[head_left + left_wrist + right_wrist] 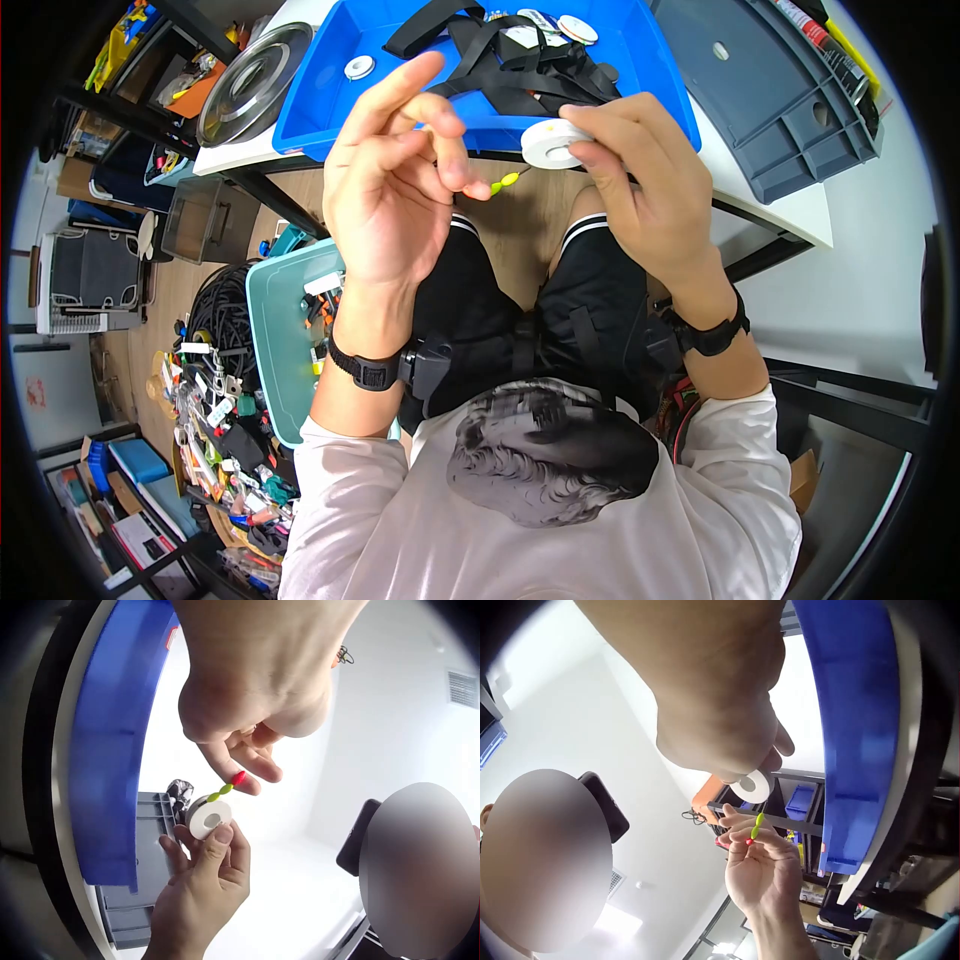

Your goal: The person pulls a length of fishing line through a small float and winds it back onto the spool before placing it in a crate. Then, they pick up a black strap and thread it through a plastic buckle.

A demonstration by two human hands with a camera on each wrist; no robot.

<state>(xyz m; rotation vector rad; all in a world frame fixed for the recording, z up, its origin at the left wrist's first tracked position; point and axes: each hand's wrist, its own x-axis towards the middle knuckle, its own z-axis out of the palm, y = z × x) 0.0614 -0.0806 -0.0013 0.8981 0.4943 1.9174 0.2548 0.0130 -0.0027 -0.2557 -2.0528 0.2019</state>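
My right hand (640,180) pinches a white ring-shaped spool (548,146) between thumb and fingers; in the left wrist view its round face and centre hole show. My left hand (390,180) is held up beside it, some fingers curled and one stretched upward. At its fingertips is a short string of small oval float beads (508,181), yellow-green with a red bead (238,778) at the end. From the head the red bead is hidden behind the left fingers. The yellow-green end points at the spool, with a thin dark strand leading toward it.
A blue tray (300,110) on the white table (815,215) holds black straps (500,80) and white spools (359,67). A grey plastic lid (760,100) lies at right, a round metal lid (255,85) at left. Below left stands a teal bin (265,340) beside floor clutter.
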